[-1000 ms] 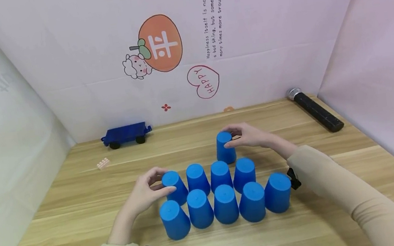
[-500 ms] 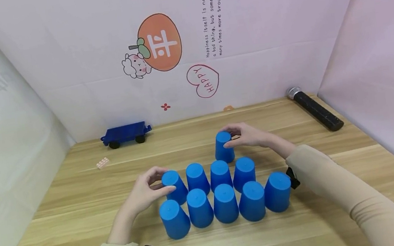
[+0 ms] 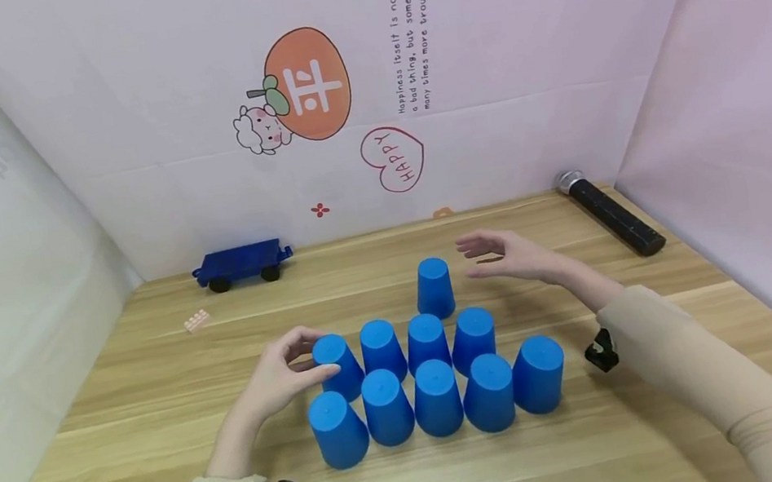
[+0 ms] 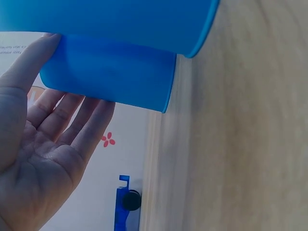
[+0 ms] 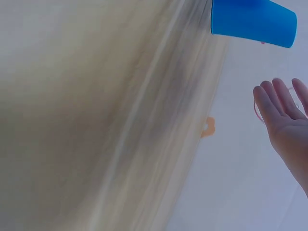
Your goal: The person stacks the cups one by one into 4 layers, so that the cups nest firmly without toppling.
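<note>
Several blue cups stand upside down on the table in two rows, a front row (image 3: 438,400) and a row behind it (image 3: 427,344). A single blue cup (image 3: 434,290) stands apart, farther back. My left hand (image 3: 287,372) holds the leftmost cup (image 3: 339,368) of the second row, thumb on the near side and fingers on the far side. In the left wrist view that held cup (image 4: 110,72) is partly hidden by a nearer cup (image 4: 110,19). My right hand (image 3: 510,255) is off to the right of the single cup, fingers extended, touching nothing.
A dark blue toy wagon (image 3: 241,265) stands at the back left, with a small pale pink toy brick (image 3: 197,320) before it. A black microphone (image 3: 610,211) lies at the back right. Printed white cloth walls (image 3: 486,111) enclose the wooden table (image 3: 125,442).
My right hand has let go of the single back cup and moved away to the right. That cup stays standing. The left hand keeps its hold on its cup.
</note>
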Demonstrator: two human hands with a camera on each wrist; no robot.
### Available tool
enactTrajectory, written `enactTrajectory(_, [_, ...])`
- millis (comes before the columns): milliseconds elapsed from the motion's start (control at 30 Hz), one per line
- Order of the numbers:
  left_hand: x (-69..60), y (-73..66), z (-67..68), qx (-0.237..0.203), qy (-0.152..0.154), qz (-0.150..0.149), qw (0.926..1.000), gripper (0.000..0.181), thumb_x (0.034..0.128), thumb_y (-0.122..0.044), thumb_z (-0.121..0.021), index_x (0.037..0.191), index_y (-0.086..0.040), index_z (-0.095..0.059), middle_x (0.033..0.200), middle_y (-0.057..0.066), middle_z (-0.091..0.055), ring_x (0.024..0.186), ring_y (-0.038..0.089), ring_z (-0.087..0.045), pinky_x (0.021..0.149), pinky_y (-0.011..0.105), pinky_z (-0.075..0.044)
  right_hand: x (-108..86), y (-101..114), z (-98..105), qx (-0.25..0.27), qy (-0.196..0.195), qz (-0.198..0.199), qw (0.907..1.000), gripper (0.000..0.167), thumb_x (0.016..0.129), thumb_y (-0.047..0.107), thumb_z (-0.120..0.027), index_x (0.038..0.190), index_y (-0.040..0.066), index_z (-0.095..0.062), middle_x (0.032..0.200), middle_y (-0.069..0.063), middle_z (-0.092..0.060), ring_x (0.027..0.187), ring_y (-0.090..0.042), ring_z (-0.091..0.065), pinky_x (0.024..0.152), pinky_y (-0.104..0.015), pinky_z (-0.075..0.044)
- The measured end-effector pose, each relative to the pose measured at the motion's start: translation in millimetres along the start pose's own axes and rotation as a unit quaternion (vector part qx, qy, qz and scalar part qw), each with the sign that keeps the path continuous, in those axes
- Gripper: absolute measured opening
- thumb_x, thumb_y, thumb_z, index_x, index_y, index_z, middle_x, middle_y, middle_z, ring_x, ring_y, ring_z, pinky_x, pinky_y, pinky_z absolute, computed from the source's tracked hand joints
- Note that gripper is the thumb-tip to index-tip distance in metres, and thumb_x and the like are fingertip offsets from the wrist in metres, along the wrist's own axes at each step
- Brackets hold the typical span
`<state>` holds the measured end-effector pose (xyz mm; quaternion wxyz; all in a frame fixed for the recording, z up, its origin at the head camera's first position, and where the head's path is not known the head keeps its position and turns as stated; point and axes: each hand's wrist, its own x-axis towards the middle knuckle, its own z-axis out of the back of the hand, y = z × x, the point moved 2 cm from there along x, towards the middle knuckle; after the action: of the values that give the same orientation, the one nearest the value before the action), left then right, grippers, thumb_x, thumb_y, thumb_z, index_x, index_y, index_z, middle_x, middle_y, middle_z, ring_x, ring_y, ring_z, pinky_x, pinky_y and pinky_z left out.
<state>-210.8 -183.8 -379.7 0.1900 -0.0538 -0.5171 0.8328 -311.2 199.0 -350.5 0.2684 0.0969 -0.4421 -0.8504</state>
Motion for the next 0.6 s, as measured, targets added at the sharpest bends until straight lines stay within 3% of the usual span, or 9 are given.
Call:
enactTrajectory(300, [0.1, -1.4, 0.1, 0.013, 0.002, -0.004, 0.9999, 0.042, 0.0815, -0.024, -0.074, 0.116, -0.008, -0.056, 0.118, 0.013, -0.062, 0.113, 0.031, -0.059, 0.093, 0.044, -0.051, -29.7, -11.4, 10.0, 0.001, -0.017, -0.019, 0.9997, 0.058, 0.091, 0.023, -0.062, 0.141, 0.006, -0.038, 0.142, -0.021, -0.043, 0.131, -0.040, -0.042, 0.104, -0.057, -0.037])
enactTrajectory(600, [0.2, -1.6, 2.4, 0.014, 0.001, -0.005, 0.9999, 0.044, 0.0808, -0.025, -0.075, 0.118, -0.009, -0.057, 0.118, 0.013, -0.062, 0.112, 0.032, -0.060, 0.092, 0.041, -0.053, -52.0, -12.5, 2.1, 0.025, 0.029, -0.005, 0.9992, 0.060, 0.091, 0.020, -0.062, 0.142, 0.005, -0.035, 0.143, -0.023, -0.041, 0.130, -0.043, -0.042, 0.103, -0.056, -0.039])
